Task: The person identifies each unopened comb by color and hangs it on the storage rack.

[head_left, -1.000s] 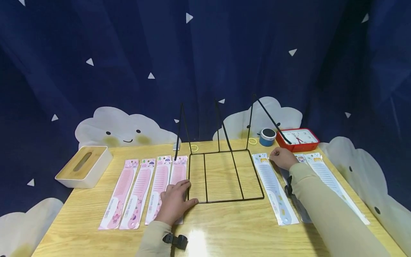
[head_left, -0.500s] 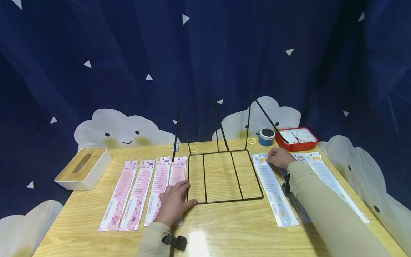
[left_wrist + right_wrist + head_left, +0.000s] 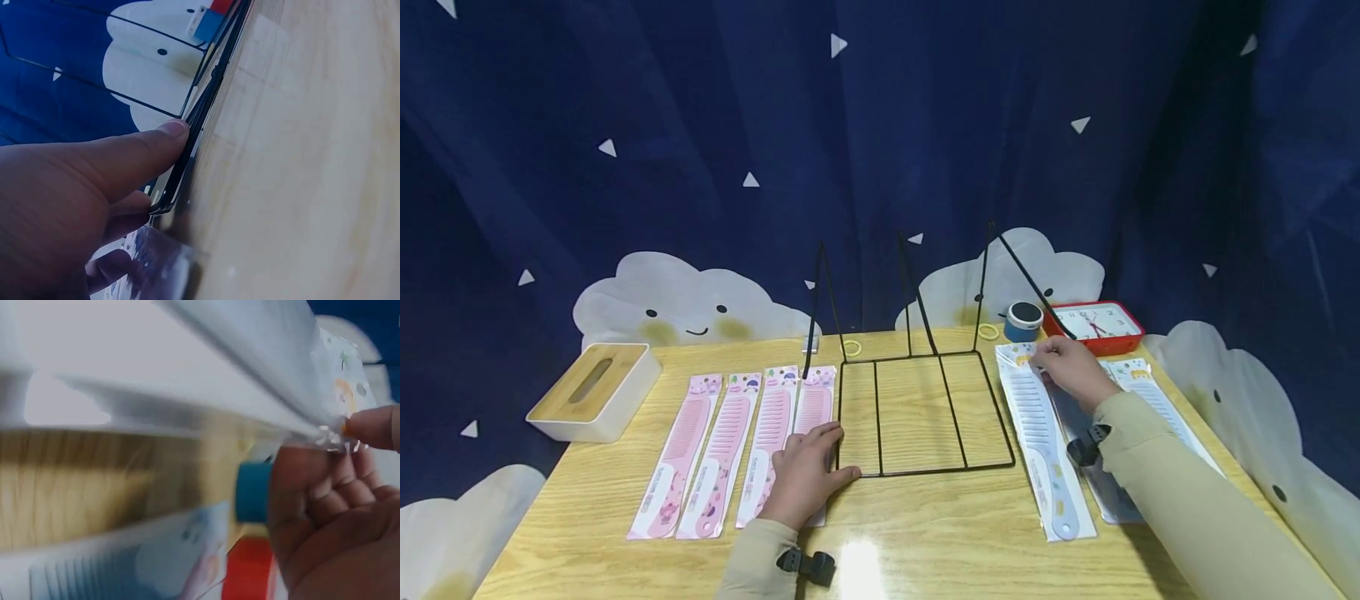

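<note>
A black wire rack [image 3: 917, 473] stands in the middle of the table. At its front left corner, my left hand [image 3: 805, 475] holds the frame between thumb and fingers; the left wrist view shows the thumb [image 3: 150, 153] against the wire. My right hand [image 3: 1071, 371] pinches the upper right edge of a blue comb in a clear-fronted package [image 3: 1037, 433], whose top end is raised off the table. Seen from the right wrist, thumb and finger grip the package's printed top [image 3: 347, 381]. Other packaged blue combs [image 3: 1157, 400] lie under and beyond the right arm, partly hidden.
Several packaged pink combs [image 3: 722, 450] lie in a row left of the rack, one partly under the left hand. A tissue box [image 3: 602, 400] stands at the far left. A blue speaker-like cylinder [image 3: 1022, 323], a red clock [image 3: 1101, 343] and yellow rings [image 3: 988, 332] are at the back.
My right hand first moved left to the nearest blue comb package's edge, then pinched and lifted its top end, shifting slightly right. The left hand has stayed on the rack's corner.
</note>
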Available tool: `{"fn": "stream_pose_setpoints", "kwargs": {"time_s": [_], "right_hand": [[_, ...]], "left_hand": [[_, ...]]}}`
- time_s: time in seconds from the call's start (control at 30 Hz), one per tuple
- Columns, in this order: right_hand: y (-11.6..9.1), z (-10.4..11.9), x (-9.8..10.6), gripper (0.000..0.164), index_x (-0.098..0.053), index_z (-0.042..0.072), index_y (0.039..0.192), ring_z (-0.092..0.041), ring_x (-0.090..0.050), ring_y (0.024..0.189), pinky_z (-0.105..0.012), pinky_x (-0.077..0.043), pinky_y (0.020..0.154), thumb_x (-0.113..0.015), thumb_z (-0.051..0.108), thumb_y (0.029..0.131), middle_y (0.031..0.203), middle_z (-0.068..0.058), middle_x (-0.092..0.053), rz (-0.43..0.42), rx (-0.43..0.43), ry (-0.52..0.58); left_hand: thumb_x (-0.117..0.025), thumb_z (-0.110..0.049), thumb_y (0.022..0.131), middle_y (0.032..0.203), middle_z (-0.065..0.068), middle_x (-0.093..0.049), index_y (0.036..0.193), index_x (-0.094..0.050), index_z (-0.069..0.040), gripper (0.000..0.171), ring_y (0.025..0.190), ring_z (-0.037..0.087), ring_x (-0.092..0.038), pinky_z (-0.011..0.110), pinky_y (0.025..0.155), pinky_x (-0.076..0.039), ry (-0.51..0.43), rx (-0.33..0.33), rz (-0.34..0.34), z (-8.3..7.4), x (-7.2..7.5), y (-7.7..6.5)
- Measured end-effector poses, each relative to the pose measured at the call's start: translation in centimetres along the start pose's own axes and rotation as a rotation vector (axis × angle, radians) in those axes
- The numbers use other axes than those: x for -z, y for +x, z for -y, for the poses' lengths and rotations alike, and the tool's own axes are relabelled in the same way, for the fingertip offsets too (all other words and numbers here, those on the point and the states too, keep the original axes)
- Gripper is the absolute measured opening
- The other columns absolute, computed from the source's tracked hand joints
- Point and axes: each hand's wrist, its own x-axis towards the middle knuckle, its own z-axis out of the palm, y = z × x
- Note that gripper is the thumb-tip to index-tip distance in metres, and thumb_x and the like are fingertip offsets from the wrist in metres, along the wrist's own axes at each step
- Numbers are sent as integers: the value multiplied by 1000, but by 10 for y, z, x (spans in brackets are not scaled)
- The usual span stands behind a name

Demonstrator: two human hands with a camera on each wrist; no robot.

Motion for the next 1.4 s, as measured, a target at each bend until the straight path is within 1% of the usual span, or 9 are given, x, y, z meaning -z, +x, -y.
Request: {"fn": "stream_pose_setpoints", "kwargs": {"time_s": [0.13, 0.23, 0.33, 0.47, 0.57, 0.7, 0.87, 1.07, 1.4], "right_hand": [[-21, 16, -2, 42, -54, -1, 133, -18, -60, 85, -29, -54, 72, -58, 26, 101, 112, -16, -65, -25, 116, 59], [-37, 28, -6, 44, -57, -1, 135, -12, -61, 80, -28, -56, 67, -62, 25, 100, 111, -17, -68, -71, 203, 80], [-53, 41, -13, 39, -63, -1, 130, -10, -62, 76, -29, -57, 64, -65, 22, 99, 107, -17, -70, -118, 292, 97], [-73, 58, -23, 26, -71, 0, 112, -11, -62, 69, -28, -55, 59, -68, 20, 97, 93, -12, -72, -173, 432, 106], [-89, 71, -29, 18, -71, 1, 101, -13, -60, 63, -27, -53, 56, -70, 18, 96, 83, -8, -71, -183, 518, 168], [-108, 88, -38, 13, -70, 2, 97, -12, -59, 60, -26, -52, 55, -71, 14, 95, 77, -1, -69, -171, 568, 271], [-127, 106, -48, 5, -69, -2, 95, -9, -57, 60, -22, -51, 55, -71, -1, 91, 76, 1, -68, -190, 642, 372], [-143, 123, -54, 10, -69, -6, 94, -8, -56, 60, -20, -48, 54, -68, -13, 87, 79, -1, -69, -179, 765, 494], [-147, 143, -63, 10, -69, -5, 95, -11, -57, 59, -22, -50, 54, -68, -12, 88, 80, -2, -68, -167, 815, 514]], "left_hand": [[-83, -44, 79, 144, 3, -56, 136, -63, -11, 68, 119, 31, -50, 53, 84, -34, 9, 3, 9, 0, 1, 0], [-83, -44, 80, 144, 3, -56, 136, -63, -11, 68, 120, 32, -50, 53, 83, -33, 8, 5, 14, 1, 3, 0], [-83, -43, 80, 145, 3, -56, 136, -63, -12, 68, 120, 31, -50, 53, 84, -33, 1, 10, 16, 1, 4, 0], [-83, -43, 80, 145, 2, -56, 137, -63, -13, 67, 120, 32, -50, 52, 84, -33, -3, 12, 17, 1, 4, -1], [-82, -43, 80, 145, 2, -56, 136, -63, -12, 67, 119, 32, -50, 53, 83, -33, -3, 3, 12, 1, 4, -1], [-82, -43, 80, 145, 2, -56, 137, -63, -12, 67, 119, 32, -50, 54, 84, -34, 2, -3, 8, 0, 3, 0], [-83, -44, 80, 145, 2, -55, 137, -63, -12, 68, 119, 31, -50, 54, 84, -34, 14, 1, 12, 0, 2, 1], [-83, -44, 79, 145, 2, -56, 136, -63, -12, 68, 118, 31, -50, 52, 83, -35, 32, -5, 10, -2, 1, 1], [-83, -41, 80, 144, 3, -56, 136, -63, -11, 66, 118, 30, -50, 51, 82, -34, 25, -6, 7, -1, 0, 0]]}}
